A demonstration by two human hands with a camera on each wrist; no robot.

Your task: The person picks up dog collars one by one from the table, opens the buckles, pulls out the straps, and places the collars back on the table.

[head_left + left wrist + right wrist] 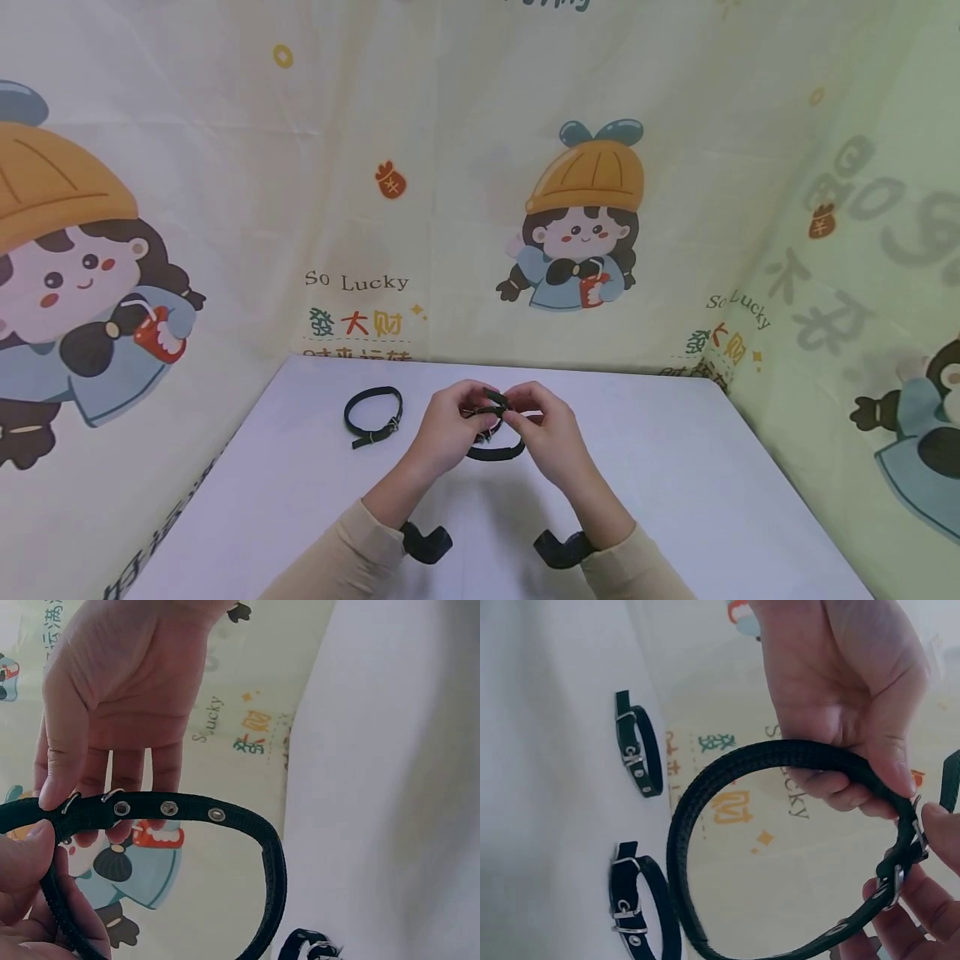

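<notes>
Both hands hold one dark pet collar [495,454], a loop with a silver buckle, raised over the table. My left hand [446,425] grips it near the buckle; in the left wrist view its thumb presses the strap from the front, with the other fingers behind. My right hand [551,429] pinches the strap between thumb and fingers beside the buckle [919,829]. In the left wrist view, several metal eyelets [169,808] line the strap right of the left thumb. The strap's free end [951,780] sticks up beyond the left thumb in the right wrist view.
A similar buckled collar [351,425] lies on the white table [300,517] left of my hands. The right wrist view shows two collars on the table, an upper one [654,746] and a lower one [626,889]. Printed cloth [465,100] surrounds the table's back and sides.
</notes>
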